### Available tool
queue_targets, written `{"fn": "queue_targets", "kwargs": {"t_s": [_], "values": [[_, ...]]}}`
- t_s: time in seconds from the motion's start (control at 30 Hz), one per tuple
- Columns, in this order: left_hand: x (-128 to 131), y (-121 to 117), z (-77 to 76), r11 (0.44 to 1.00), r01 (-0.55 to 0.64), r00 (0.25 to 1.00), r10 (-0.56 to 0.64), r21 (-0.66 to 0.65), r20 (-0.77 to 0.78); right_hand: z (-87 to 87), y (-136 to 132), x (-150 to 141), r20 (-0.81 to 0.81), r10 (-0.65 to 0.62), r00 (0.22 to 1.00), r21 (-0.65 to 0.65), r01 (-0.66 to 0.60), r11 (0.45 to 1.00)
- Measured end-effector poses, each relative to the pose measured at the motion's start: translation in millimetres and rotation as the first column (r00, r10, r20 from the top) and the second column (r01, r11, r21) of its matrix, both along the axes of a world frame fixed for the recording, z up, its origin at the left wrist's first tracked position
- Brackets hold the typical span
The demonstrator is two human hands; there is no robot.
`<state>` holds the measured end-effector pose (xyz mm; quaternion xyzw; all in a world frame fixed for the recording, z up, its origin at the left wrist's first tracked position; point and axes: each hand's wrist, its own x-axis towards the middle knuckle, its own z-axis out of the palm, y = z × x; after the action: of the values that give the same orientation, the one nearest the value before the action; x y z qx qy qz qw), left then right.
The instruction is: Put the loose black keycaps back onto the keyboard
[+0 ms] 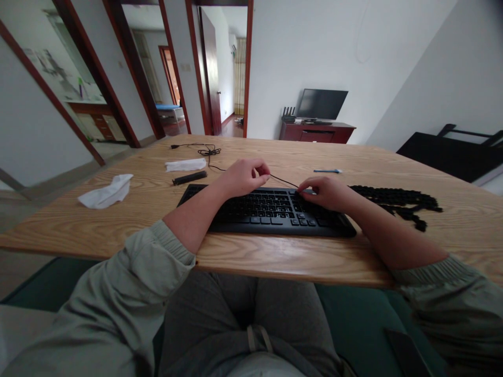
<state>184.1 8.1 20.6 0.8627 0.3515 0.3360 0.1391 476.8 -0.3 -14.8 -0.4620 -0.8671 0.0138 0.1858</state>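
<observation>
A black keyboard (267, 213) lies along the near side of the table, many of its key positions bare of caps. My left hand (247, 177) is above its back edge, thumb and forefinger closed at the thin black cable (283, 181). The cable runs from there toward my right hand (320, 192). That hand rests over the keyboard's right part, its thumb and fingertips together at the back edge; what they pinch is too small to make out. Beside my right wrist, loose black keycaps (393, 198) are spread in rows.
Crumpled white tissue (106, 192), a folded tissue (185, 165), a long black bar (189, 178) and a coiled cable bundle (210, 152) lie left on the wooden table (251, 254). A blue brush-like tool (327, 170) lies behind my right hand. The table's front edge is near my lap.
</observation>
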Motion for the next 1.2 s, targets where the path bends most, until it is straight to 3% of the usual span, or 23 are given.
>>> {"fn": "queue_targets", "kwargs": {"t_s": [0.3,0.47,0.67,0.87,1.03,1.2], "values": [[0,-2,-1.3,1.000,-0.001,1.000,0.001,0.009,-0.008,-0.7,-7,2,0.032,0.132,0.991,0.051,-0.134,0.990],[0,-2,-2.4,1.000,0.004,1.000,-0.003,0.003,-0.029,-5.6,-21,-3,0.046,0.029,0.999,0.045,-0.031,0.999],[-3,-3,-0.2,0.999,0.001,0.999,0.000,0.035,-0.037,-3.2,-27,-1,-0.005,0.002,1.000,-0.028,-0.002,1.000],[-5,-4,1.9,0.999,-0.017,0.998,0.020,0.043,-0.060,-7.0,-27,2,0.029,-0.071,0.997,0.023,0.070,0.997],[-3,-4,0.5,0.999,-0.021,0.998,0.023,0.037,-0.060,-11.6,-24,4,-0.039,-0.047,0.998,-0.020,0.046,0.999],[-2,-5,0.0,1.000,-0.002,0.997,0.004,0.026,-0.083,-11.1,-28,1,-0.038,-0.051,0.998,0.023,0.052,0.998]]}}
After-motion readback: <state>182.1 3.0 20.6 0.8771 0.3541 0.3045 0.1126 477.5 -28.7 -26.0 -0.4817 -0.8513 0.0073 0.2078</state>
